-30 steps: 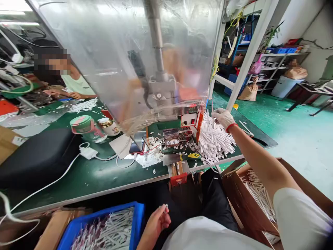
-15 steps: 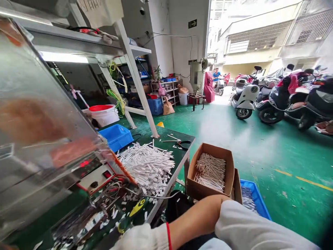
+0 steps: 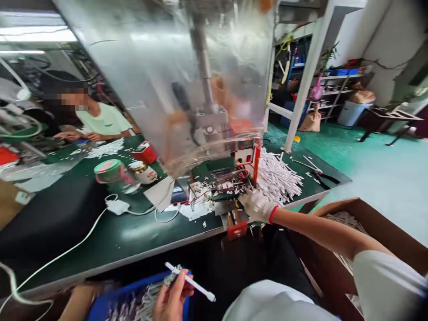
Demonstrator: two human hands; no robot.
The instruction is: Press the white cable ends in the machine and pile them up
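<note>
My bare left hand [image 3: 172,298] is low in the view, over the blue bin [image 3: 133,303], and pinches a thin white stick [image 3: 190,281] that points to the right. In a white glove with a red cuff, my right hand [image 3: 257,206] rests at the front of the small machine [image 3: 230,171] under the clear plastic shield [image 3: 174,76]; its fingers are curled, and I cannot make out what they grip. A heap of white sticks [image 3: 277,178] lies just right of the machine on the green table [image 3: 133,232].
Another person [image 3: 96,120] sits at the far left of the table. A pink-lidded jar [image 3: 107,170], a white charger with cable [image 3: 117,206] and a black pad [image 3: 47,214] lie left. A cardboard box [image 3: 361,223] of sticks stands right.
The view swung right toward the open doorway and back to the machine. My right hand came down from the stick heap to the machine's front. My left hand now holds a long stick.
</note>
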